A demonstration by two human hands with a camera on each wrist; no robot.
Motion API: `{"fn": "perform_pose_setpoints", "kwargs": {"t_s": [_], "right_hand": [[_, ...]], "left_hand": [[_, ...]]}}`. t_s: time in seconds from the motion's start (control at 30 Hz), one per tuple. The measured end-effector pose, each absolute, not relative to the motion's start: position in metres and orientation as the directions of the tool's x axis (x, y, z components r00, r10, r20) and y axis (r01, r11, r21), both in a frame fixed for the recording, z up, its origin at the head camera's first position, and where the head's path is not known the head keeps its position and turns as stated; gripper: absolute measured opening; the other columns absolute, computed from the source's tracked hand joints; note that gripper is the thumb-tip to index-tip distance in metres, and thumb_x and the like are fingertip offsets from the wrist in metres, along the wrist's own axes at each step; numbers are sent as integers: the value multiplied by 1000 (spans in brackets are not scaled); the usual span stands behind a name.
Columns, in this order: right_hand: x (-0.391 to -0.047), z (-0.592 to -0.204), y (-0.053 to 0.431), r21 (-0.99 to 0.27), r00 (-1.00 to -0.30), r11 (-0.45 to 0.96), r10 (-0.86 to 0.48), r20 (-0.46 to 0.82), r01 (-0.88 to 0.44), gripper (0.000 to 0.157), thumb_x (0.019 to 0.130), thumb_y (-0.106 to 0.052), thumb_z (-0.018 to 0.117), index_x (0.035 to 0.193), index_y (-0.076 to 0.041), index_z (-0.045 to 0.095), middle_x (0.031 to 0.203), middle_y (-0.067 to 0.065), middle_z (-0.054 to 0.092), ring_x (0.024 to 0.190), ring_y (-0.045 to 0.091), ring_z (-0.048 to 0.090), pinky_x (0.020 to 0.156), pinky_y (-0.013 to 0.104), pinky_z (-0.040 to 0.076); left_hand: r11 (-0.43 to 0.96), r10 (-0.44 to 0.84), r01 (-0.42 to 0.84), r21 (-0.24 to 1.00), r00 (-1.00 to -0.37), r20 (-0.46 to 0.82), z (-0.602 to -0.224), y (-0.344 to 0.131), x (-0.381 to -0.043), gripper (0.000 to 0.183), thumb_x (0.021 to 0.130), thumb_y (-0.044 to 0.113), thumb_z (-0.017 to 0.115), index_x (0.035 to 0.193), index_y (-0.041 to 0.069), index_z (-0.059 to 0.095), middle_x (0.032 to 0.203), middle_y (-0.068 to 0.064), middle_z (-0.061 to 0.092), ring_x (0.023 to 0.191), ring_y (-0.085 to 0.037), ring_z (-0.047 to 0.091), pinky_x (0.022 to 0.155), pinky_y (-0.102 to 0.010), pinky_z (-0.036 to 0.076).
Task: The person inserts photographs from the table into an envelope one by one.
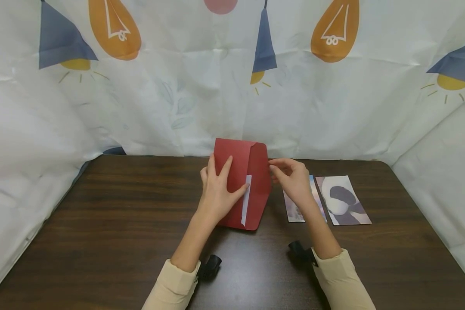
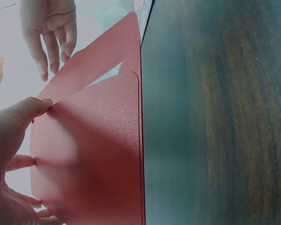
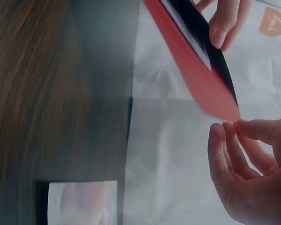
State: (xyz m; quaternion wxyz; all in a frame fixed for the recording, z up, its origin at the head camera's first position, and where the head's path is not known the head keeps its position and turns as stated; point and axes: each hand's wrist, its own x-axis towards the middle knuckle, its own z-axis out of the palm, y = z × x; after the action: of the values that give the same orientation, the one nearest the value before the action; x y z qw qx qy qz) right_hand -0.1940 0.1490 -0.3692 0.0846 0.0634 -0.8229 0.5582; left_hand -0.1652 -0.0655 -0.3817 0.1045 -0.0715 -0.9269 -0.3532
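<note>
A red envelope point(image 1: 232, 157) is in front of me with its flap point(image 1: 260, 185) folded out to the right. The white edge of a card or paper point(image 1: 246, 202) shows at its mouth. My left hand point(image 1: 218, 191) lies on the envelope's front, fingers spread and thumb at the mouth; in the left wrist view its fingertips press the red face. With thumb and forefinger my right hand point(image 1: 294, 177) pinches the flap's outer edge, clearest in the right wrist view at the flap corner point(image 3: 222, 110).
Two printed picture cards lie right of the envelope: one point(image 1: 296, 212) partly under my right forearm, another point(image 1: 345, 200) beside it. The dark wooden table point(image 1: 112, 224) meets a patterned white curtain point(image 1: 178, 107) behind and at both sides. Black wrist cameras point(image 1: 210, 267) sit by the cuffs.
</note>
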Motion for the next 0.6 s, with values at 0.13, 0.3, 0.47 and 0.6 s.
{"fn": "perform_pose_setpoints", "kwargs": {"t_s": [0.13,0.3,0.47,0.6], "right_hand": [[-195,-368,156,-904,-982,390,0,191,-176,22,103,-7,67,120,5,74,109,26,75,76,20,75,72,24,62],[-197,-368,163,-903,-986,402,13,168,-149,23,103,-9,67,122,4,74,110,26,75,73,1,68,77,27,64],[-200,-371,170,-876,-983,455,12,185,-160,24,104,-10,66,123,3,74,112,27,75,76,2,69,75,21,61],[-201,-372,176,-857,-981,489,14,193,-162,26,105,-12,65,125,2,73,114,27,75,78,2,69,72,15,57]], "left_hand": [[741,57,210,637,-966,252,-381,-67,-166,87,90,32,85,162,10,42,172,-25,15,147,-45,26,102,-57,56],[738,60,216,639,-964,258,-380,-68,-167,86,90,31,84,162,10,42,172,-25,15,147,-45,26,101,-56,57],[730,70,220,647,-966,249,-379,-70,-166,86,90,32,84,162,11,42,173,-24,13,148,-45,25,101,-57,57],[728,81,225,647,-966,244,-379,-72,-167,87,90,31,84,163,12,41,173,-23,13,149,-44,25,101,-56,57]]}}
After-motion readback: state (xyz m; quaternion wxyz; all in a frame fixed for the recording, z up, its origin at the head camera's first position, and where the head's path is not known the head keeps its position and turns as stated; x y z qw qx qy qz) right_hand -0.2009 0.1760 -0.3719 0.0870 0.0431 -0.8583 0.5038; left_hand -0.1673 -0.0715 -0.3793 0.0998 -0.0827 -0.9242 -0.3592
